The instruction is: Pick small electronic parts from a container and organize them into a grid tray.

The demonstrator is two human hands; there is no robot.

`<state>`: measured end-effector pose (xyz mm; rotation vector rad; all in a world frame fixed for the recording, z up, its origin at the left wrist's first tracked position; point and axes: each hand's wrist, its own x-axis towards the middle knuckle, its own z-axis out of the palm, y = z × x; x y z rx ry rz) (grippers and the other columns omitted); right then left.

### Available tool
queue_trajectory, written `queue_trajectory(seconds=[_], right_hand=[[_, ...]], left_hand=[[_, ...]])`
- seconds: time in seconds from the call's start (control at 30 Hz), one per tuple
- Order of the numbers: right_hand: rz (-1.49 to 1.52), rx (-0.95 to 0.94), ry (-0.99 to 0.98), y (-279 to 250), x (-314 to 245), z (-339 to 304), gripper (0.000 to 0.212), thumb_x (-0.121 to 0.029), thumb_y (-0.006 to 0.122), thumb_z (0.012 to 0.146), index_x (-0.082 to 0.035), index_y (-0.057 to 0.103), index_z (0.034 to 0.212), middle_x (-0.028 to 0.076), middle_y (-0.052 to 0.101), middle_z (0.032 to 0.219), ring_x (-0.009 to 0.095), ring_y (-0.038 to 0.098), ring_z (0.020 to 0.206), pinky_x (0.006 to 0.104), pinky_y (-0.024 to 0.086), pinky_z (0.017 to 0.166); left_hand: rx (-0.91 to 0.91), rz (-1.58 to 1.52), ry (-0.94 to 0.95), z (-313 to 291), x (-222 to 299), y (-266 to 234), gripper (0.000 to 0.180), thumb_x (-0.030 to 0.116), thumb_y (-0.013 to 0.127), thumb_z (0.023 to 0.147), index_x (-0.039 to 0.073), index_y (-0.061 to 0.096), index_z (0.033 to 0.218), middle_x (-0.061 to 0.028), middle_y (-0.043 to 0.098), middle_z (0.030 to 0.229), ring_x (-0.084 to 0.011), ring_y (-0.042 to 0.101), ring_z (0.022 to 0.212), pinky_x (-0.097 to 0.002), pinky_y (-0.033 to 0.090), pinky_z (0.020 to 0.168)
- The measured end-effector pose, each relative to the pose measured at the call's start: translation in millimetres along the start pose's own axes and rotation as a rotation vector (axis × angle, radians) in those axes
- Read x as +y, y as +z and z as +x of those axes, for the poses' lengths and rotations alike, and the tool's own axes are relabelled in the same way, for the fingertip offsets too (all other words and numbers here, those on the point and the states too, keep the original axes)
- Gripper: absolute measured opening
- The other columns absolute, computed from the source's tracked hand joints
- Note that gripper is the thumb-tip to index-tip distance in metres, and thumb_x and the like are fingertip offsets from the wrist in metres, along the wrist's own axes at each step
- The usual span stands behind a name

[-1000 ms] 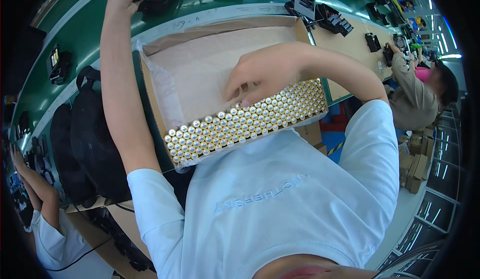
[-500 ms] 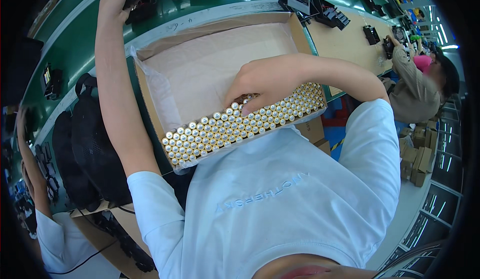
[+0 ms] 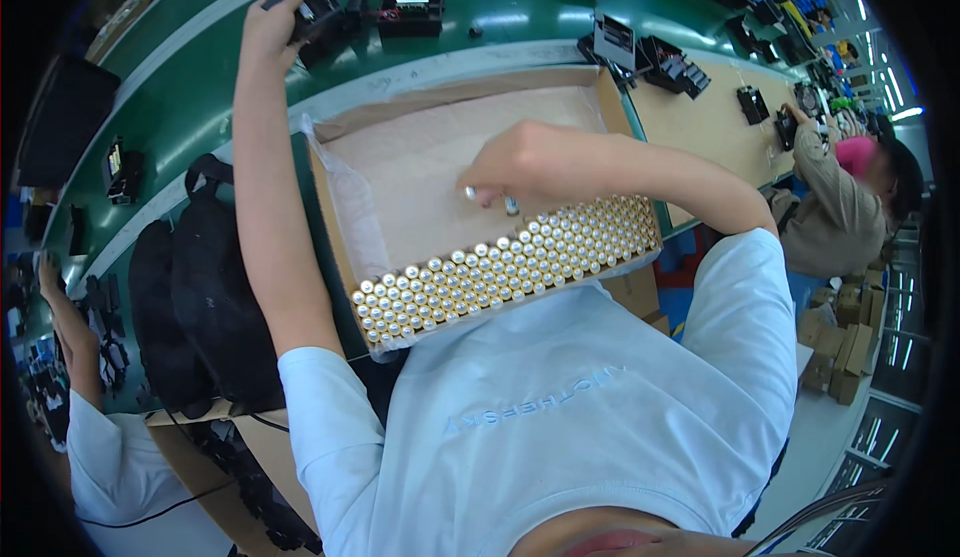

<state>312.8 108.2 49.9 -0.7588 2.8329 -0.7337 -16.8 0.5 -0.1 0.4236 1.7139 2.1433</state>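
My left hand (image 3: 272, 29), arm stretched far forward, grips a black plastic casing (image 3: 318, 15) on the green bench. My right hand (image 3: 515, 162) is over the open cardboard box (image 3: 330, 222), above the bare liner, its fingers closed around a few batteries. One battery (image 3: 512, 206) sticks out below the fingers and another end shows at the fingertips; the rest is hidden by the hand. Below it, tight rows of upright cylindrical batteries (image 3: 470, 282) with gold-coloured rims fill the near side of the box.
Further black casings (image 3: 412, 9) stand along the green bench (image 3: 500, 27). More black units (image 3: 675, 67) are by the tan board (image 3: 720, 107) at right, where a co-worker (image 3: 845, 182) sits. A black backpack (image 3: 215, 297) lies left of the box. Another person's arm (image 3: 75, 332) shows at far left.
My right hand has lifted away from the battery rows, with batteries in its fingers. The left hand now appears further right on the casing. The whole view has shifted slightly.
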Motion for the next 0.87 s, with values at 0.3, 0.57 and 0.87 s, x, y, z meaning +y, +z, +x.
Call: queue_trajectory(seconds=[0.3,0.57,0.87], right_hand=[[-0.189,0.686,-0.015,-47,104,146,0.023,-0.012,0.069,0.084,-0.004,0.072,0.106,0.006,0.071,0.072,0.015,0.062,0.054,0.0279,0.046,0.052],[-0.191,0.572,0.131,-80,113,199,0.026,-0.025,0.07,0.086,-0.005,0.073,0.103,0.005,0.068,0.068,0.017,0.06,0.052,0.0301,0.048,0.053],[-0.18,0.445,0.214,-99,130,268,0.034,-0.039,0.074,0.083,-0.006,0.074,0.092,0.008,0.066,0.063,0.018,0.057,0.046,0.0296,0.048,0.051]], left_hand=[[0.007,-0.053,-0.009,-5,14,-1,0.048,0.004,0.059,0.087,-0.004,0.039,0.129,-0.0257,0.054,0.108,-0.0331,0.062,0.086,-0.044,0.059,0.064],[0.058,-0.264,-0.143,-4,23,-28,0.056,0.005,0.066,0.083,0.001,0.038,0.131,-0.0268,0.05,0.115,-0.034,0.059,0.092,-0.0456,0.057,0.069],[0.062,-0.173,-0.104,-10,28,-40,0.075,-0.009,0.071,0.073,0.005,0.032,0.136,-0.0261,0.04,0.126,-0.0381,0.055,0.102,-0.0496,0.056,0.075]])
